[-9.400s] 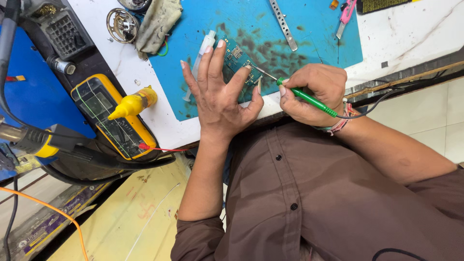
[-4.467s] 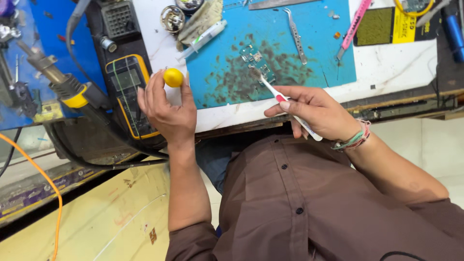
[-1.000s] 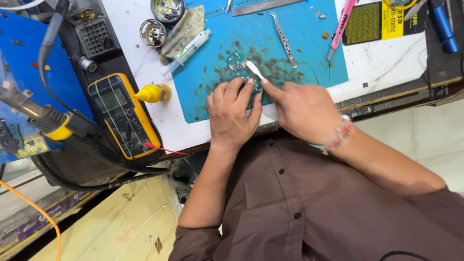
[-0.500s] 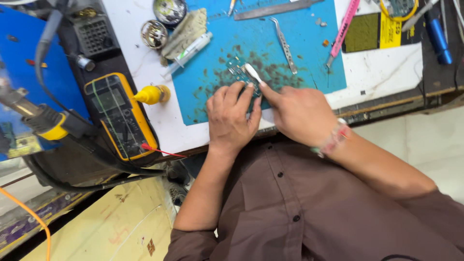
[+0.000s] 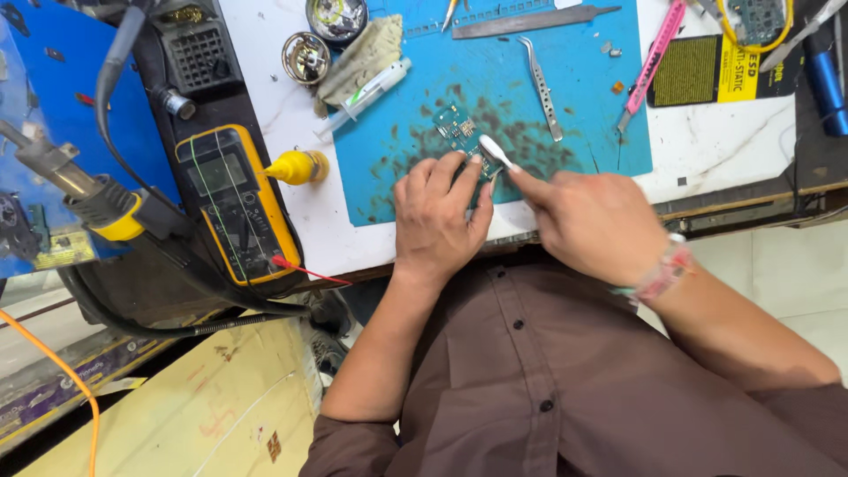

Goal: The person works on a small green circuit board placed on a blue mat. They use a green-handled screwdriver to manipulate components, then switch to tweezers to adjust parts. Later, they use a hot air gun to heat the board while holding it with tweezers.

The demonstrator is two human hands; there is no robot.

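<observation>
A small green circuit board (image 5: 461, 131) lies on the stained blue work mat (image 5: 583, 115). My left hand (image 5: 437, 216) rests flat on the mat with its fingertips pressing the board's near end. My right hand (image 5: 592, 221) grips a slim white-headed brush (image 5: 495, 150), whose head touches the board beside my left fingers. The brush handle is hidden inside my fist.
A yellow multimeter (image 5: 234, 203) and a small yellow bottle (image 5: 296, 166) sit left of the mat. Metal tweezers (image 5: 541, 87), a syringe (image 5: 367, 93), a pink cutter (image 5: 652, 57) and two round tins (image 5: 306, 57) lie around. A hot-air handle (image 5: 84, 190) hangs at left.
Over the last second my hands stay on the board, with the brush head shifting slightly on it. Earlier my left hand set down the yellow bottle and came back to the board.
</observation>
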